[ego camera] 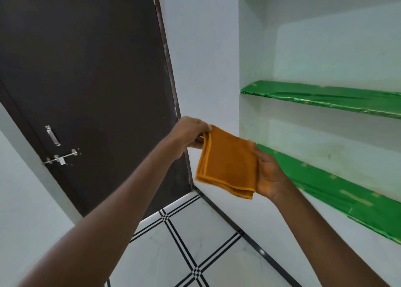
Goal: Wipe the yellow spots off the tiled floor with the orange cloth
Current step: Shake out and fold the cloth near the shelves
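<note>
Two hands, left hand (192,132) and right hand (268,174), both pinching one folded orange cloth (227,163).

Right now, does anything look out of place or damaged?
Nothing stands out. The folded orange cloth is held between the left hand and right hand, clear of the tiled floor; no yellow spots show.

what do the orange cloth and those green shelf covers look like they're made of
Orange cloth: soft woven or microfibre fabric, judging by its matte, fuzzy surface and stitched hem. Green shelf covers: probably metallic foil or glossy plastic sheet, since they are shiny and creased.
</note>
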A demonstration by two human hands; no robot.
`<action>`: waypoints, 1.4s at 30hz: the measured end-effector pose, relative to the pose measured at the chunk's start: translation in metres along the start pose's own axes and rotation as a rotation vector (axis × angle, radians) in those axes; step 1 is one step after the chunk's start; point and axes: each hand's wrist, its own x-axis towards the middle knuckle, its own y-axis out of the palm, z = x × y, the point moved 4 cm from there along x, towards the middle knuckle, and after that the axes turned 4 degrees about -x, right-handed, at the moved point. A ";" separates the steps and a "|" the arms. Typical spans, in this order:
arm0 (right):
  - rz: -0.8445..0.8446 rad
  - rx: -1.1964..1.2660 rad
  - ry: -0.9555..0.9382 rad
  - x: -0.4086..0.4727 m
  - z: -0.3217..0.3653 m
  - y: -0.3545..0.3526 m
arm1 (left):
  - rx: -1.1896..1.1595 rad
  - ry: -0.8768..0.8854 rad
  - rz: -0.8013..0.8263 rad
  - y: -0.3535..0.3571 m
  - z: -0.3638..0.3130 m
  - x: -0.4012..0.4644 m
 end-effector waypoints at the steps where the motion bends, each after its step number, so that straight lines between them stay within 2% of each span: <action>1: -0.063 -0.082 0.003 -0.003 0.001 -0.002 | 0.027 -0.021 -0.019 -0.002 0.013 0.002; 4: -0.148 -0.209 0.042 -0.017 0.007 -0.003 | 0.021 -0.048 -0.034 -0.006 0.038 0.002; 9: -0.299 -0.247 0.003 -0.059 0.019 -0.012 | -0.089 -0.051 0.065 0.013 0.062 -0.017; 17: -0.666 -0.213 -0.098 -0.197 -0.005 -0.033 | -0.428 -0.041 0.510 0.098 0.062 -0.078; 24: -1.053 -0.126 -0.157 -0.393 -0.066 -0.045 | -0.419 -0.064 0.912 0.220 0.047 -0.192; 29: -1.326 -0.062 -0.206 -0.565 -0.119 -0.034 | -0.365 -0.035 1.210 0.306 0.011 -0.313; 32: -1.484 0.018 -0.254 -0.679 -0.165 -0.011 | -0.303 -0.003 1.393 0.356 -0.010 -0.418; 38: -1.819 0.259 -0.386 -0.912 -0.286 0.071 | -0.172 0.013 1.768 0.435 -0.026 -0.695; 41: -1.954 0.363 -0.424 -1.012 -0.353 0.114 | -0.105 -0.024 1.932 0.458 -0.015 -0.836; 42: -1.965 0.387 -0.430 -1.029 -0.366 0.120 | -0.090 -0.020 1.965 0.463 -0.011 -0.860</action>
